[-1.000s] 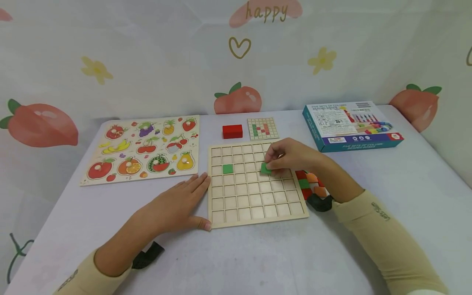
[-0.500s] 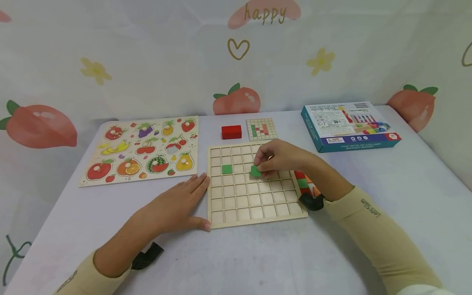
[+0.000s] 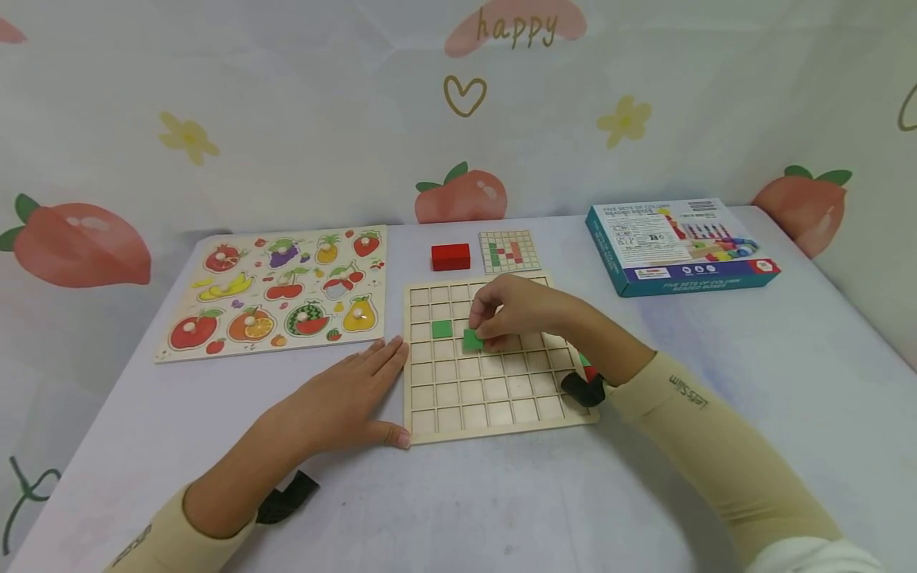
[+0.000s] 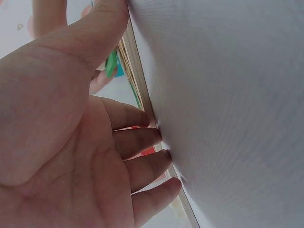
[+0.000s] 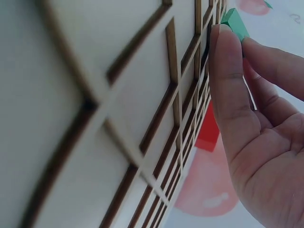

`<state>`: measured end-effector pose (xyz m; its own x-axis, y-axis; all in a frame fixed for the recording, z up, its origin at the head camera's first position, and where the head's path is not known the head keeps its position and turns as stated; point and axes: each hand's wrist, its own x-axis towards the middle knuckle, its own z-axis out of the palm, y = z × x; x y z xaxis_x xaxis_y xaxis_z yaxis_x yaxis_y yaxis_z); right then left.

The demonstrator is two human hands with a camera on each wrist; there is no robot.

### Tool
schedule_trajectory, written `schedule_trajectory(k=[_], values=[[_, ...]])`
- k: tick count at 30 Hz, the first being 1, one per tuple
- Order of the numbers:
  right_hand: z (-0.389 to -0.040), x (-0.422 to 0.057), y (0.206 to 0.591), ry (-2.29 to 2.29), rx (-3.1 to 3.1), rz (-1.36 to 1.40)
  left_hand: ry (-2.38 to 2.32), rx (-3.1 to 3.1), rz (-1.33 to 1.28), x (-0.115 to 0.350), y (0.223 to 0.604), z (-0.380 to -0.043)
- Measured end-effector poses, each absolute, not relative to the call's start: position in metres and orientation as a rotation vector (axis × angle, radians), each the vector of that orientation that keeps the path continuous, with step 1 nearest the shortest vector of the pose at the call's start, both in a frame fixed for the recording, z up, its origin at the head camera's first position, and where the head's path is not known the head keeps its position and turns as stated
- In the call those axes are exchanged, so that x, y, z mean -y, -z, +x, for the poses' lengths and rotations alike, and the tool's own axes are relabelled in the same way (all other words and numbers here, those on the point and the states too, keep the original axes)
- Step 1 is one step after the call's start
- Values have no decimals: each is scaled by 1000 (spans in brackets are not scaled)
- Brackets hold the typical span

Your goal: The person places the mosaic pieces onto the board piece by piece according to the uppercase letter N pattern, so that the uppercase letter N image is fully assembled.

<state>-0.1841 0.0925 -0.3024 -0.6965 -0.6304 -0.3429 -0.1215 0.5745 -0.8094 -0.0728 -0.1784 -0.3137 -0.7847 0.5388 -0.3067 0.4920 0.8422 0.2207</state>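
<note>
A wooden grid board (image 3: 497,414) lies on the table, and one green square tile (image 3: 442,329) sits in a cell toward its upper left. Over the board, my right hand (image 3: 526,309) pinches a second green tile (image 3: 472,341) between thumb and fingers; the right wrist view shows this green tile (image 5: 234,23) at the fingertips, close to the grid. My left hand (image 3: 349,395) lies with straight fingers along the board's left edge. In the left wrist view, the fingertips (image 4: 164,159) touch the side of the board.
A fruit knob puzzle (image 3: 286,294) lies at the left. Behind the board are a red block (image 3: 450,257) and a small pattern card (image 3: 509,251). A boxed toy set (image 3: 680,247) stands back right. Loose tiles (image 3: 589,371) at the board's right are mostly hidden by the right arm.
My right hand has moved left across the board, carrying the pinched green tile toward the placed one. The left hand has stayed at the board's edge.
</note>
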Motion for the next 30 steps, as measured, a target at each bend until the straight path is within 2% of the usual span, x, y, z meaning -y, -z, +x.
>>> schedule_trajectory(k=[12, 30], values=[[-182, -65, 303, 1031, -2168, -658, -180, -2658, 770, 179, 316, -73], [-180, -51, 307, 978, -2239, -579, -174, -2670, 813, 180, 317, -73]])
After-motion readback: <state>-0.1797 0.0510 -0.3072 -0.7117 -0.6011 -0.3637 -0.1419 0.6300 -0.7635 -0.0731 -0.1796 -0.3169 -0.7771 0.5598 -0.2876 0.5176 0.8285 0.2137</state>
